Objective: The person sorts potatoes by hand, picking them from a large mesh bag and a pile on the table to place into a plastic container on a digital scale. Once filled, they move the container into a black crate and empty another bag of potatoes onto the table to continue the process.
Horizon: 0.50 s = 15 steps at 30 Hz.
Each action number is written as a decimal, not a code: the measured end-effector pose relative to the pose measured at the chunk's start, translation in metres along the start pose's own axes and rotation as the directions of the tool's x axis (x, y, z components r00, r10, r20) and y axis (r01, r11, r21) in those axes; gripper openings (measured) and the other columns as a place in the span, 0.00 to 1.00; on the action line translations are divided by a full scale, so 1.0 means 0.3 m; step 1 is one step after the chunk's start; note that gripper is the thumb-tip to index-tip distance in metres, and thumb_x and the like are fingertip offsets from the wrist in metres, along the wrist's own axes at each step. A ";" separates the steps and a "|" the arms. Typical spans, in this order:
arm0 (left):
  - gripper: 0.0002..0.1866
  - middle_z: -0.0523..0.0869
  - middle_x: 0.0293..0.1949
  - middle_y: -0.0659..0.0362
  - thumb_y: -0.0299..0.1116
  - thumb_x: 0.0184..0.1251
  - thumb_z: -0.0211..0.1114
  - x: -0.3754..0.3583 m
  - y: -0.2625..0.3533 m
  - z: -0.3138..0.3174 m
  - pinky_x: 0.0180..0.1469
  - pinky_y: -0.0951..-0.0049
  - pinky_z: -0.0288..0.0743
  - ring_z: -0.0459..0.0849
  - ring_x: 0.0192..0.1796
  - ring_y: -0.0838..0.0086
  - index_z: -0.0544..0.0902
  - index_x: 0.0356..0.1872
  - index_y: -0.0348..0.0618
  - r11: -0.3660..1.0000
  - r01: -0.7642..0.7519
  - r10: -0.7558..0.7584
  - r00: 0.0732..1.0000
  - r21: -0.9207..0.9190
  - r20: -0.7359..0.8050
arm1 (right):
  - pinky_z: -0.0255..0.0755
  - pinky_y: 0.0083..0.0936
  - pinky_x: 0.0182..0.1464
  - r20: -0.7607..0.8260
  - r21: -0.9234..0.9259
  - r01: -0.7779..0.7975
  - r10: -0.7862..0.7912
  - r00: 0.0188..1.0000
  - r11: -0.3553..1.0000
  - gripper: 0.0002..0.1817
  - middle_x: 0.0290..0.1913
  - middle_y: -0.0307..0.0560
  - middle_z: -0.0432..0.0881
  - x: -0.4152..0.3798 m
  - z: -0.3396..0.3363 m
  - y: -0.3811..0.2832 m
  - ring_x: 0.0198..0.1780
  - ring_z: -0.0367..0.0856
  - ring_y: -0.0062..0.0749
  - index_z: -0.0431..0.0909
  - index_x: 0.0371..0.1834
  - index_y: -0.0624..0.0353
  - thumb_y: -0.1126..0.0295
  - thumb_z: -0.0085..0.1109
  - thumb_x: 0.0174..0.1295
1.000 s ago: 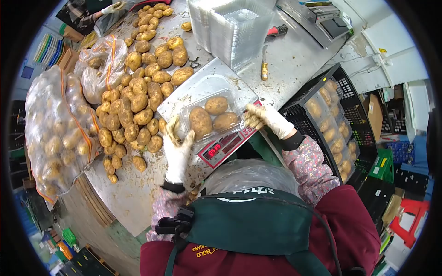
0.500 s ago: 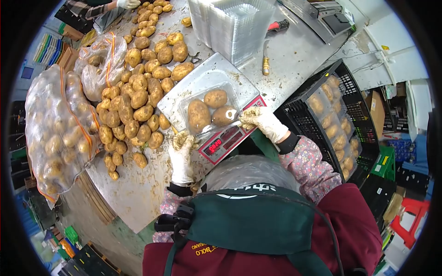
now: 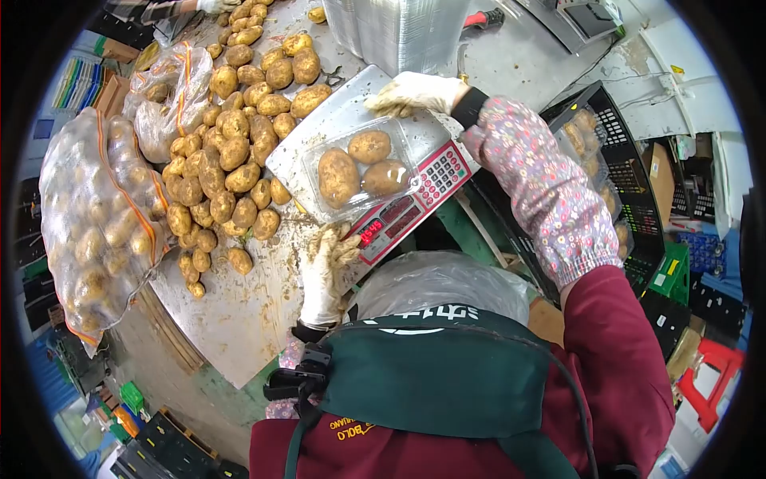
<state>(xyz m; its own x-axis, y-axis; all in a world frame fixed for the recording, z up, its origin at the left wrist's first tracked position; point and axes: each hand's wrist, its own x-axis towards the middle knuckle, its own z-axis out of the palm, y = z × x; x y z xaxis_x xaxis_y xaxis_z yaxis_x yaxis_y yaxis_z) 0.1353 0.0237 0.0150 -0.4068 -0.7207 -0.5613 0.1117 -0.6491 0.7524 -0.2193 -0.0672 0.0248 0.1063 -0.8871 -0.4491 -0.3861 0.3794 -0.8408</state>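
A scale (image 3: 373, 89) with a metal platform and a red keypad panel stands on the worktable. On it sits a clear plastic tray (image 3: 317, 190) holding three potatoes (image 3: 339, 178). My right hand (image 3: 411, 94), in a dirty white glove, reaches over the far right part of the platform, just beyond the tray, fingers stretched to the left and holding nothing I can see. Beside the near left corner of the scale is my left hand (image 3: 327, 267), also gloved, with its fingers apart and close to the red display (image 3: 371, 231).
A potato pile (image 3: 227, 160) lies left of the scale, with a full potato bag (image 3: 96, 223) beyond it. Stacked clear trays (image 3: 391, 36) stand behind the scale. A black crate (image 3: 630, 184) with packed potatoes is at the right. Another person's gloved hand (image 3: 217, 5) shows at the far left.
My right hand has moved from the tray's near right corner up and across to the far side of the platform. My left hand stays by the scale, its fingers now spread more. The display reading differs.
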 end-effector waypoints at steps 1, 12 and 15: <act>0.23 0.80 0.58 0.45 0.39 0.77 0.55 0.004 -0.005 0.016 0.56 0.64 0.78 0.84 0.55 0.60 0.71 0.63 0.32 1.000 0.002 -0.002 1.000 0.004 0.002 | 0.70 0.18 0.34 0.125 -0.220 0.011 0.017 0.992 0.975 0.24 0.38 0.39 0.86 0.017 0.001 -0.026 0.30 0.75 0.19 0.86 0.48 0.56 0.47 0.58 0.67; 0.31 0.66 0.70 0.55 0.49 0.76 0.54 0.098 -0.050 -0.044 0.66 0.51 0.68 0.67 0.69 0.55 0.61 0.74 0.49 0.990 -0.100 0.122 0.961 -0.098 0.247 | 0.62 0.19 0.22 0.293 0.299 -0.002 -0.089 0.952 0.954 0.16 0.27 0.34 0.80 -0.103 0.278 0.221 0.22 0.70 0.17 0.87 0.43 0.53 0.54 0.68 0.61; 0.32 0.65 0.71 0.53 0.51 0.77 0.52 0.057 0.093 0.177 0.69 0.57 0.67 0.67 0.70 0.61 0.59 0.75 0.49 0.995 -0.022 0.039 0.983 -0.096 0.181 | 0.61 0.20 0.23 0.089 0.644 -0.036 -0.028 0.996 0.764 0.18 0.21 0.30 0.74 -0.293 0.339 0.181 0.22 0.70 0.16 0.86 0.37 0.57 0.51 0.69 0.60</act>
<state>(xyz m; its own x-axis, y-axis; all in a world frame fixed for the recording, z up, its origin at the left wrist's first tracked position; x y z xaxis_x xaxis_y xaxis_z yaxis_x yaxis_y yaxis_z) 0.0832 0.0062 0.0446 -0.5592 -0.6899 -0.4597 0.2076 -0.6533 0.7280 -0.1565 0.0580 -0.0121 0.1979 -0.8705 -0.4506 0.2911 0.4912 -0.8210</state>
